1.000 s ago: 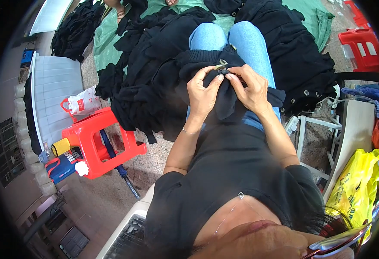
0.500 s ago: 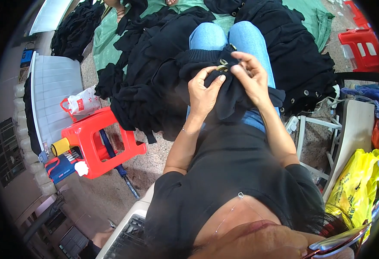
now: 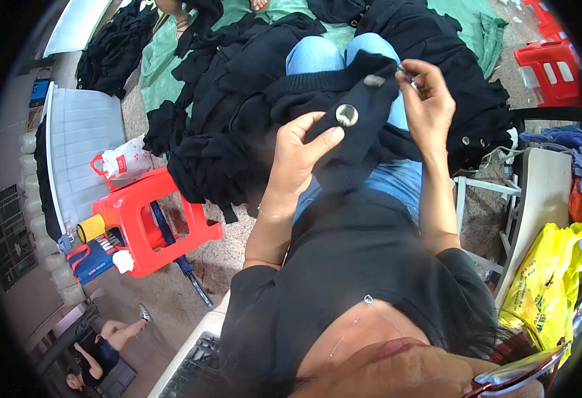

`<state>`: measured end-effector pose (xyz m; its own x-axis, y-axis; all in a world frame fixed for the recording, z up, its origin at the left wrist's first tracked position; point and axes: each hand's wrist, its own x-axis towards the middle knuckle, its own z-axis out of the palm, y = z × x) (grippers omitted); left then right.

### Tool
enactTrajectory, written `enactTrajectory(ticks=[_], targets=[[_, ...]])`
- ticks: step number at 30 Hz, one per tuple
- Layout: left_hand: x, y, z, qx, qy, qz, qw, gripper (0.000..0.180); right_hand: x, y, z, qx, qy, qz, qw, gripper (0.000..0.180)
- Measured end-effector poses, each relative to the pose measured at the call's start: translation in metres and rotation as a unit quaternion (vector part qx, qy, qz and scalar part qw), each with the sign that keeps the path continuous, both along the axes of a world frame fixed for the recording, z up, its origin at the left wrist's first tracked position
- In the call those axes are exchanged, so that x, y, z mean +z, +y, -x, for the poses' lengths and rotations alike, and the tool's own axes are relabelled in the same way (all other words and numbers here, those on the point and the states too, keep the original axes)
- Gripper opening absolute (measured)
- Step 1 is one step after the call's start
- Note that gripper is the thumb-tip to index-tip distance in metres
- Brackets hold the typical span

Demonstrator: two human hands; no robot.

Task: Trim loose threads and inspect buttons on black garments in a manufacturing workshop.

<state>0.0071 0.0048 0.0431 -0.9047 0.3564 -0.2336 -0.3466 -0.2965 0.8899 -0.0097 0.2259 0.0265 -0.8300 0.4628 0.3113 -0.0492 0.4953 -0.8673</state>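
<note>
Right now, a black knit garment (image 3: 364, 140) is held by both bare hands over the lap, and the blue jeans (image 3: 397, 182) are partly covered by it. By the left hand (image 3: 292, 158), the cloth is pinched: the thumb is laid on top, just beside a big round button (image 3: 347, 115), and the other fingers are mostly hidden, so how far they are bent cannot be told. By the right hand (image 3: 431, 103), out by the right leg, the edge of the garment is nipped between thumb and pointing finger, and the other fingers are curled. Something small is seen at those fingertips, but it is too blurred to be named. The hands are set apart, with the cloth stretched between them, and a second button (image 3: 373, 81) is seen there, blurred. More black clothes (image 3: 231, 99) are heaped left and right of the legs, and a green sheet (image 3: 155, 83) is spread under some of them.
</note>
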Motion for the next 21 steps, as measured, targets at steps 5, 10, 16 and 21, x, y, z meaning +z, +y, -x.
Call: enactTrajectory(ticks=[5, 10, 16, 21], targets=[[-0.012, 0.002, 0.006, 0.030, -0.001, -0.003, 1.000, 0.021, -0.007, -0.013, -0.020, 0.199, 0.079, -0.007, 0.977, 0.025], [-0.015, 0.004, 0.007, 0.025, 0.024, 0.028, 0.999, 0.024, -0.010, -0.031, -0.017, 0.271, 0.141, -0.081, 0.949, 0.034], [-0.017, 0.021, 0.003, 0.126, 0.186, 0.176, 0.958, 0.026, -0.027, -0.050, -0.021, 0.206, 0.101, 0.007, 0.973, 0.019], [-0.033, 0.019, 0.005, 0.116, 0.227, 0.199, 0.946, 0.024, -0.034, -0.058, -0.023, 0.205, 0.032, 0.197, 0.958, 0.008]])
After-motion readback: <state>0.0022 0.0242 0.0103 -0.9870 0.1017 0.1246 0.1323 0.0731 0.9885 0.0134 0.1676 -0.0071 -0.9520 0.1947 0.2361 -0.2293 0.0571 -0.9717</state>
